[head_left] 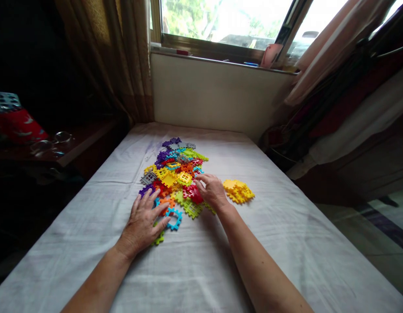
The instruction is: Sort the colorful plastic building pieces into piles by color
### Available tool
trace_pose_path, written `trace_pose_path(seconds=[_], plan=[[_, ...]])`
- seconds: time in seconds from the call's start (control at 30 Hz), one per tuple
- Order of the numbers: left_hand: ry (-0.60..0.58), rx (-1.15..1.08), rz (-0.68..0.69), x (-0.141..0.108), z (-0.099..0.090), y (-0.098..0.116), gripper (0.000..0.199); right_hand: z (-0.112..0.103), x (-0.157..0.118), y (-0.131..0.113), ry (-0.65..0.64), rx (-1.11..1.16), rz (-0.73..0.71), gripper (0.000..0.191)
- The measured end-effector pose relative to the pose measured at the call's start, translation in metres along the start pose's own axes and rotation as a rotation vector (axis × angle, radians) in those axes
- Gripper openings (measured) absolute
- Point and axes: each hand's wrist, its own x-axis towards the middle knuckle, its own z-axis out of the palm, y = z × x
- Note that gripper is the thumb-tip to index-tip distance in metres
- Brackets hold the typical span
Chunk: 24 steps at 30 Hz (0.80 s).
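Note:
A heap of colourful interlocking plastic tiles (168,178) with toothed edges lies on the white-covered table; some are solid, others are window-like frames. My left hand (139,224) rests with spread fingers on the near left edge of the heap. By its thumb are a blue frame tile (180,218) and a partly covered green tile (160,238). At the heap's right side, my right hand (213,192) has its thumb and fingers apart, close to a red tile (197,197); I see nothing held. Right of that hand sits a separate stack of yellow tiles (238,191).
White cloth (266,256) covers the table, which meets a low wall (208,93) under a window. On the left, glasses (53,143) and a red container (21,126) stand on a dark side surface. Clothes (361,117) hang at the right.

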Motion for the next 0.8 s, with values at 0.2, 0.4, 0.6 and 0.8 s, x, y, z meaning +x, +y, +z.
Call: trace_pose_path(seconds=[0.2,0.4,0.6,0.8], plan=[[-0.017,-0.047,-0.019,0.001,-0.007,0.003,0.033,0.021,0.017,-0.042,-0.108,-0.157,0.001,0.029],[-0.027,-0.11,-0.018,0.004,-0.012,0.005,0.028,0.015,-0.009,-0.041,-0.111,-0.229,-0.059,0.017],[-0.03,-0.134,-0.022,0.006,-0.012,0.004,0.03,0.008,-0.032,-0.029,0.101,-0.084,-0.125,0.022],[-0.045,-0.148,-0.025,0.006,-0.009,-0.001,0.034,-0.032,-0.025,0.022,0.34,-0.023,0.189,0.03]])
